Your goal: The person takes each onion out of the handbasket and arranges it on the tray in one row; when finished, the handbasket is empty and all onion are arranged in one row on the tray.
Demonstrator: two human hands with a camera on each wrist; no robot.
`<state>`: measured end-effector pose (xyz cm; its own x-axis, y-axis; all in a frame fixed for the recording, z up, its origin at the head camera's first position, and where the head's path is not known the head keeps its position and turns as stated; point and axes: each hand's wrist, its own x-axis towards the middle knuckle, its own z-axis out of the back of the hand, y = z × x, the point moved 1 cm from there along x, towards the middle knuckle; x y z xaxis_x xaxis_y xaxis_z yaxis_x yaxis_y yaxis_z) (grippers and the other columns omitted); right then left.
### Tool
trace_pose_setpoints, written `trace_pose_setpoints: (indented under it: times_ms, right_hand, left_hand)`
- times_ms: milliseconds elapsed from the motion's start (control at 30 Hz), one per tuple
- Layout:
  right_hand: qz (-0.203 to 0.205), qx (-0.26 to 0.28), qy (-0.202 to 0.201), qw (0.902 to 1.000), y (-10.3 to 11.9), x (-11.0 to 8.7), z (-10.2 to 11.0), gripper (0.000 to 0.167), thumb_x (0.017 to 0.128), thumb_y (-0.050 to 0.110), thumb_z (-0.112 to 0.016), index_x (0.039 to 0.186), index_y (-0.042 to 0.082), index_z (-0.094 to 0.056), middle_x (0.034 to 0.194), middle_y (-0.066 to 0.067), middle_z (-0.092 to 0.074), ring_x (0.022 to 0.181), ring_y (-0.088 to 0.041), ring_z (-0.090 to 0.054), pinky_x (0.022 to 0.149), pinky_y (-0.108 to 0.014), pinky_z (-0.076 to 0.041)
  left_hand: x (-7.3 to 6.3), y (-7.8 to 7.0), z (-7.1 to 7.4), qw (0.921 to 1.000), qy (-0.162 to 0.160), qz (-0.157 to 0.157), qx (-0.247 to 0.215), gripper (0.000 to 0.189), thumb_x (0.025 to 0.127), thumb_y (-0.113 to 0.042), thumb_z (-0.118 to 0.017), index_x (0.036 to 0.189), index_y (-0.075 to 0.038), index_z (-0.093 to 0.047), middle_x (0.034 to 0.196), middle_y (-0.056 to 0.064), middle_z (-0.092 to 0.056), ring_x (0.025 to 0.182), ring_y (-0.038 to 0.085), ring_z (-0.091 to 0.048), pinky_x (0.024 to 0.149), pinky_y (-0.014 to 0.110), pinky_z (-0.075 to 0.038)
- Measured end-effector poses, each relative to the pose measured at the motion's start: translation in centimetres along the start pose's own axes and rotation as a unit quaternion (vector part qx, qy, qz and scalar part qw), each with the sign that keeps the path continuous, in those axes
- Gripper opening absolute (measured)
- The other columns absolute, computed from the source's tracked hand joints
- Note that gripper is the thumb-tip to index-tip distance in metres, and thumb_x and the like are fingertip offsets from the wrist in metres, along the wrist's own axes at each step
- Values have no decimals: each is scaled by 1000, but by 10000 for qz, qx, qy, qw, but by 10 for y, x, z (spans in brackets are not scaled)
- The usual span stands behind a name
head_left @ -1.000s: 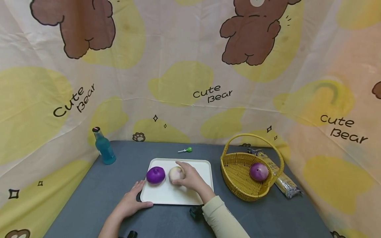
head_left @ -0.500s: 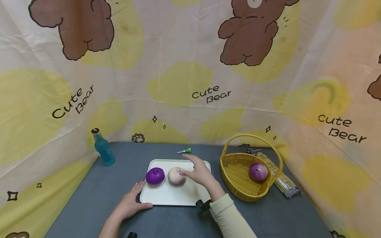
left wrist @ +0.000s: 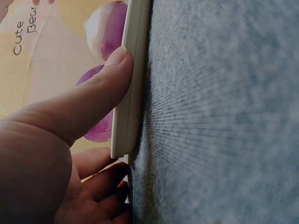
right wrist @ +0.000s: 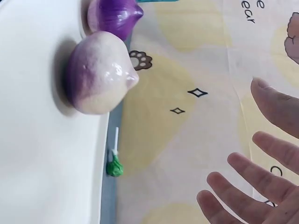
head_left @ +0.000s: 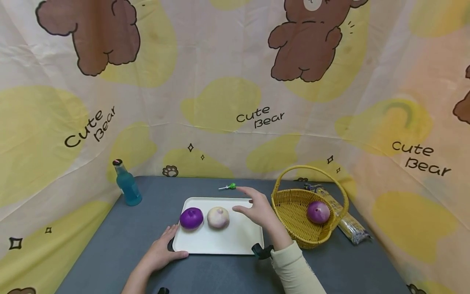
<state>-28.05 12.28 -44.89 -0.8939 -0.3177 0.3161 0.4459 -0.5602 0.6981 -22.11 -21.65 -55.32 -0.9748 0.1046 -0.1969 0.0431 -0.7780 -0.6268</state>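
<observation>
My left hand holds the near left corner of a white tray, thumb along the front edge and fingers at the left side. On the tray sit a deep purple onion and, to its right, a white-and-purple onion with a pointed tip. My right hand hovers over the tray's far right part, thumb and fingers spread, holding nothing. A gap separates it from the pale onion. In the left wrist view, my thumb partly hides the purple onion.
Right of the tray stands a yellow wicker basket with a tall handle and a purple onion inside. A clear-wrapped packet lies behind it. A green lollipop lies beyond the tray; a blue bottle stands at the far left.
My right hand has let go of the pale onion and moved right and slightly away, its fingers spread. The pale onion stays on the tray. My left hand has not moved.
</observation>
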Motion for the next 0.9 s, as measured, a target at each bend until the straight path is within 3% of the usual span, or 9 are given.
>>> trace_pose_setpoints:
  times_ms: [400,600,900]
  right_hand:
    - [-397,-154,-408,9983,-6,-19,35,64,84,29,-84,142,20,-59,145,-6,-59,129,-31,-58,98,-52,-53]
    - [-493,-208,-621,9966,-16,-28,50,63,85,27,-83,142,18,-59,149,-10,-54,133,-34,-54,102,-55,-50]
    - [-827,-242,-923,9920,-35,-41,68,61,86,29,-82,141,15,-59,150,-13,-53,127,-39,-57,101,-57,-50]
  left_hand:
    - [-2,0,2,9999,-20,-127,-32,114,74,-56,-85,159,-5,-29,163,25,-25,151,50,-18,111,76,-22]
    - [-2,-1,3,9999,3,-125,-39,113,75,-55,-85,159,-4,-28,163,26,-24,151,50,-17,111,76,-23]
    - [-2,0,3,10000,22,-81,-26,114,74,-55,-85,159,-4,-28,163,26,-25,151,50,-17,110,77,-22]
